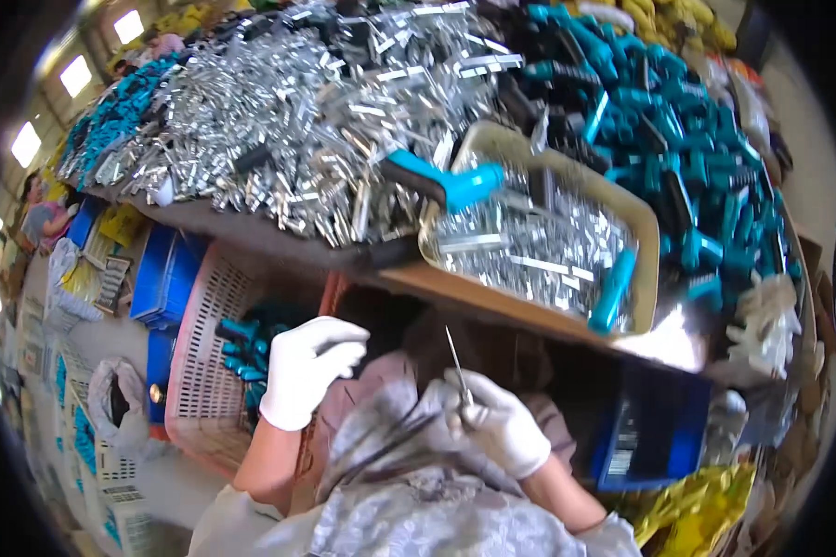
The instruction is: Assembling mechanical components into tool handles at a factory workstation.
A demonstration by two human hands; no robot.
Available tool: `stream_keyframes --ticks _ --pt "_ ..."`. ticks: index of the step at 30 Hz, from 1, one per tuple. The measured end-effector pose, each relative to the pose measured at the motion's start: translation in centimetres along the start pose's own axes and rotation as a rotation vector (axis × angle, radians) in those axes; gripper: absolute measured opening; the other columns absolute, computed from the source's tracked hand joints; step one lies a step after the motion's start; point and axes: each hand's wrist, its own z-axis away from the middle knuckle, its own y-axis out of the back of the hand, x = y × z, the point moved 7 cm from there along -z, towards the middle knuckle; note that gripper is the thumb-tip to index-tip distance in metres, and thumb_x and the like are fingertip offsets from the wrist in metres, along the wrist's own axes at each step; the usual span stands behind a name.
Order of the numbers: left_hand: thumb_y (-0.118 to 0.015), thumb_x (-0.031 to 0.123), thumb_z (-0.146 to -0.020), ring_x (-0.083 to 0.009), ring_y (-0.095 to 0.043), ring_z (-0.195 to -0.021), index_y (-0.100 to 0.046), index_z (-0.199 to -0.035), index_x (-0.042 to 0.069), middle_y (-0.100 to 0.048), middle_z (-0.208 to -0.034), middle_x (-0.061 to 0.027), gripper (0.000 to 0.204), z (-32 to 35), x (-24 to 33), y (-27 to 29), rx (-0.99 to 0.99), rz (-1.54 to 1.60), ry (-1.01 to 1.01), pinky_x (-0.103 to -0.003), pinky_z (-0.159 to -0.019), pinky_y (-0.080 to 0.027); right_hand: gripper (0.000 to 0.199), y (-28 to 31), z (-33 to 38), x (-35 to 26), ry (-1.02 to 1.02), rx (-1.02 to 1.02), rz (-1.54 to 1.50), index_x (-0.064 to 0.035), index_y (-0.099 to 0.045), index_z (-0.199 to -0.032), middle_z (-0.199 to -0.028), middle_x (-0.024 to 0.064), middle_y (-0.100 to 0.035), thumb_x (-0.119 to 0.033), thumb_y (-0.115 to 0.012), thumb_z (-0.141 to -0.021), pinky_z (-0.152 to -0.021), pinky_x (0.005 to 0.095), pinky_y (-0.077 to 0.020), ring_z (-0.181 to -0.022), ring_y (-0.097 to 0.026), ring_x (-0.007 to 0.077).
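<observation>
The tray sits on the table, at its near edge. In the tray lie loose metal strips and one handle, with another handle resting across the tray's left rim. Left of the tray and behind it spreads a large heap of metal strips; right of the tray and behind it lies a heap of handles. Below the table, left of the tray, stands a basket holding more handles. Before the tray, nearer the person, the left hand hangs over the basket, and the right hand, right of it, holds a metal strip upright
</observation>
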Motion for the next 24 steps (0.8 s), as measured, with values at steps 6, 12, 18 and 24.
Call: stream_keyframes --ticks 6,12,18,24 --pt "-0.068 -0.007 -0.083 -0.0136 -0.066 -0.082 -0.071 -0.098 -0.006 -0.070 -0.094 -0.0108 0.015 1.9 2.0 -7.2 -0.310 0.065 0.009 -0.026 -0.073 -0.053 0.059 -2.4 1.4 -1.1 0.077 -0.120 -0.156 0.0045 -0.034 -0.148 -0.121 0.0200 -0.059 -0.013 -0.059 -0.098 -0.090 0.0398 -0.0555 -0.102 -0.067 0.0288" --pt "-0.070 -0.007 -0.079 -0.0150 -0.065 -0.087 -0.072 -0.092 -0.003 -0.066 -0.093 -0.0097 0.014 1.8 2.4 -10.1 -0.419 0.066 -0.154 -0.026 -0.074 -0.052 0.051 -1.5 3.6 -0.9 0.114 -0.005 -0.111 0.0046 -0.037 -0.145 -0.118 0.0167 -0.060 -0.006 -0.054 -0.098 -0.082 0.0353 -0.0589 -0.091 -0.070 0.0243" --pt "-0.076 -0.003 -0.073 -0.0182 -0.065 -0.083 -0.075 -0.089 0.003 -0.065 -0.091 -0.0087 0.017 1.8 3.0 -12.0 -0.388 -0.110 -0.351 -0.028 -0.069 -0.052 0.044 -1.3 3.7 -2.1 0.159 0.143 0.070 0.0031 -0.043 -0.139 -0.115 0.0133 -0.061 0.000 -0.054 -0.096 -0.078 0.0303 -0.0593 -0.090 -0.069 0.0180" --pt "-0.078 0.001 -0.073 -0.0215 -0.065 -0.078 -0.075 -0.087 0.006 -0.065 -0.088 -0.0092 0.016 2.4 4.0 -11.8 -0.290 -0.260 -0.427 -0.030 -0.065 -0.052 0.045 -1.1 3.3 -2.3 0.204 0.165 0.167 0.0035 -0.042 -0.139 -0.117 0.0133 -0.060 0.000 -0.055 -0.095 -0.077 0.0295 -0.0593 -0.091 -0.069 0.0177"
